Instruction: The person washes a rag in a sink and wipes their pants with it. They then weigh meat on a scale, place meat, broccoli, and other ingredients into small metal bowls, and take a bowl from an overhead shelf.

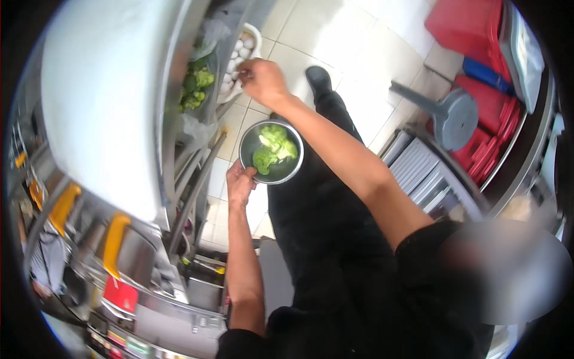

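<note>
My left hand [241,184] grips the rim of a round metal bowl [241,152], thumb over the edge. Pale and dark green broccoli florets [276,141] lie inside it. Beyond the bowl, my right hand [262,79] is closed with the fingers curled in, beside the white eggs [240,52]. Whatever its fingertips hold, if anything, is too small to make out. Those eggs sit in a white container [258,37]. More broccoli [196,84] lies with clear plastic in an open drawer-like compartment to the left of my right hand.
A large pale metal surface [104,102] fills the left side, above the compartment. Yellow handles [116,242] stick out at lower left. On the right are a grey long-handled vessel [457,119] and red containers [466,24]. Light tiles [287,57] cover the floor.
</note>
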Available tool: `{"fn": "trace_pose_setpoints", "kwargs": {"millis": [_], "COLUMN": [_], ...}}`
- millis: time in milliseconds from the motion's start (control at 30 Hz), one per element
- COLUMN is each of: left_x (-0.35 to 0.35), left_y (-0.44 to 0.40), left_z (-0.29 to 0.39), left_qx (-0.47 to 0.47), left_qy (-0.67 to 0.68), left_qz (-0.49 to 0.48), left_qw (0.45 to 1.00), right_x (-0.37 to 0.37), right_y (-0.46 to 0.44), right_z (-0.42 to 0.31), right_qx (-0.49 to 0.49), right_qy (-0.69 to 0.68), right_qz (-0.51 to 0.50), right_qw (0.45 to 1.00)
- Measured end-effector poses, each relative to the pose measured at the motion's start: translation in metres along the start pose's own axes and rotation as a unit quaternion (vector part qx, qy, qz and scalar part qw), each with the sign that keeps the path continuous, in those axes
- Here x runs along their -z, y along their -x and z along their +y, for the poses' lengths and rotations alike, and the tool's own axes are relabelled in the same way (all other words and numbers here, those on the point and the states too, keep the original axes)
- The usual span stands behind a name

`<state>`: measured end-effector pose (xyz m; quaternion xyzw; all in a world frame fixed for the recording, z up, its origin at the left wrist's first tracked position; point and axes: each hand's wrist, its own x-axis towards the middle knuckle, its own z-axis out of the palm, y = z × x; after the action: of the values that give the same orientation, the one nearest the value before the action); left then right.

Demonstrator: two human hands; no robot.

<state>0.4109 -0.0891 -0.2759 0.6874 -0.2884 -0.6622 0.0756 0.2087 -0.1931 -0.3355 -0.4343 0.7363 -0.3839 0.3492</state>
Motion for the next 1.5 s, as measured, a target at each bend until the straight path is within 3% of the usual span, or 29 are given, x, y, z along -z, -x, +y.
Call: {"fn": "trace_pose_setpoints", "kwargs": {"millis": [67, 167, 267, 300, 333, 433, 467, 500, 533, 567, 633, 700, 733, 800, 867, 900, 1067, 1200, 1267, 1433, 1467, 1500], "left_x": [-0.006, -0.008, -0.012, -0.019, -0.026, -0.036, -0.039, -0.043, -0.047, -0.05, -0.058, -0.06, -0.06, -0.05, -0.03, -0.014, 0.078, 0.137, 0.164, 0.118, 0.109, 0.101], "left_y": [0.013, 0.034, 0.067, 0.08, 0.091, 0.102, 0.102, 0.099, 0.106, 0.114, 0.12, 0.141, 0.148, 0.146, 0.14, 0.129, 0.059, 0.004, -0.032, -0.044, -0.044, -0.046], "left_z": [0.017, 0.036, 0.072, 0.081, 0.09, 0.107, 0.113, 0.115, 0.126, 0.137, 0.153, 0.18, 0.194, 0.216, 0.241, 0.253, 0.329, 0.383, 0.395, 0.447, 0.454, 0.458], "left_qx": [-0.046, -0.074, -0.106, -0.168, -0.228, -0.28, -0.283, -0.286, -0.304, -0.279, -0.281, -0.269, -0.24, -0.263, -0.261, -0.27, -0.323, -0.313, -0.322, -0.345, -0.344, -0.32], "left_qy": [-0.068, -0.052, -0.082, -0.036, 0.011, 0.002, -0.025, -0.016, -0.01, 0.008, 0.043, 0.075, 0.104, 0.164, 0.298, 0.318, 0.436, 0.48, 0.469, 0.607, 0.605, 0.55], "left_qz": [-0.035, -0.027, -0.04, -0.028, -0.016, 0.016, 0.033, 0.06, 0.073, 0.077, 0.105, 0.117, 0.118, 0.136, 0.156, 0.177, 0.208, 0.24, 0.245, 0.168, 0.161, 0.109], "left_qw": [0.996, 0.996, 0.99, 0.985, 0.973, 0.96, 0.958, 0.956, 0.95, 0.957, 0.953, 0.953, 0.958, 0.941, 0.905, 0.891, 0.813, 0.784, 0.785, 0.696, 0.7, 0.764], "right_x": [0.028, 0.083, 0.151, 0.171, 0.196, 0.249, 0.265, 0.276, 0.291, 0.3, 0.311, 0.328, 0.327, 0.331, 0.332, 0.331, 0.318, 0.314, 0.319, 0.345, 0.355, 0.362], "right_y": [0.022, 0.059, 0.102, 0.119, 0.134, 0.183, 0.197, 0.202, 0.206, 0.203, 0.2, 0.162, 0.153, 0.113, 0.071, 0.048, -0.046, -0.083, -0.084, -0.049, -0.041, -0.035], "right_z": [0.011, 0.03, 0.044, 0.066, 0.07, 0.137, 0.156, 0.17, 0.179, 0.189, 0.235, 0.163, 0.158, 0.231, 0.147, 0.136, 0.109, 0.085, 0.094, 0.088, 0.083, 0.077], "right_qx": [-0.007, -0.086, -0.085, -0.101, -0.14, -0.111, -0.154, -0.207, -0.18, -0.175, -0.304, -0.433, -0.444, -0.524, -0.471, -0.455, -0.36, -0.348, -0.337, -0.452, -0.467, -0.481], "right_qy": [-0.033, -0.022, 0.083, 0.12, 0.168, 0.295, 0.205, 0.257, 0.244, 0.338, 0.243, 0.181, 0.087, -0.116, 0.021, 0.023, -0.036, -0.072, -0.095, 0.006, 0.017, 0.024], "right_qz": [0.037, 0.024, 0.034, 0.035, 0.005, -0.045, -0.078, -0.135, -0.162, -0.236, -0.212, -0.225, -0.123, -0.187, -0.171, -0.176, -0.125, -0.107, -0.17, -0.179, -0.167, -0.151], "right_qw": [0.999, 0.996, 0.992, 0.987, 0.976, 0.948, 0.963, 0.934, 0.939, 0.894, 0.896, 0.854, 0.883, 0.823, 0.865, 0.873, 0.924, 0.929, 0.921, 0.874, 0.868, 0.863]}}
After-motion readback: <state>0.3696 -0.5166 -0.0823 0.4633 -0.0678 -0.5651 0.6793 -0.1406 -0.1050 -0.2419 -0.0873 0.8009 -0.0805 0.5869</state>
